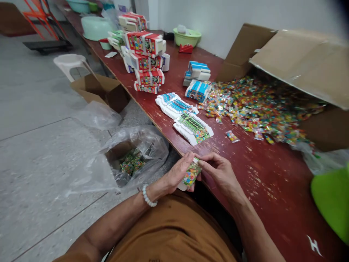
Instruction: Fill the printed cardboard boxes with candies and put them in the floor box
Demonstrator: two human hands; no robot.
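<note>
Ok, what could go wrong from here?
The held green carton is between the left hand and right hand, just off the edge of the red table, so a slip could drop it to the floor.

The row of overlapping green cartons lies near that edge; a passing hand might sweep some off.

The red boxes are stacked unevenly and might topple.

carton (191, 174): printed card | table (272, 211): scuffed paint | wrappers (245, 103): glossy plastic

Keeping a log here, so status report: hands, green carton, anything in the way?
Left hand holding green carton; right hand at its upper end. Flat green cartons on table beyond; nothing seen blocking either hand.
</note>
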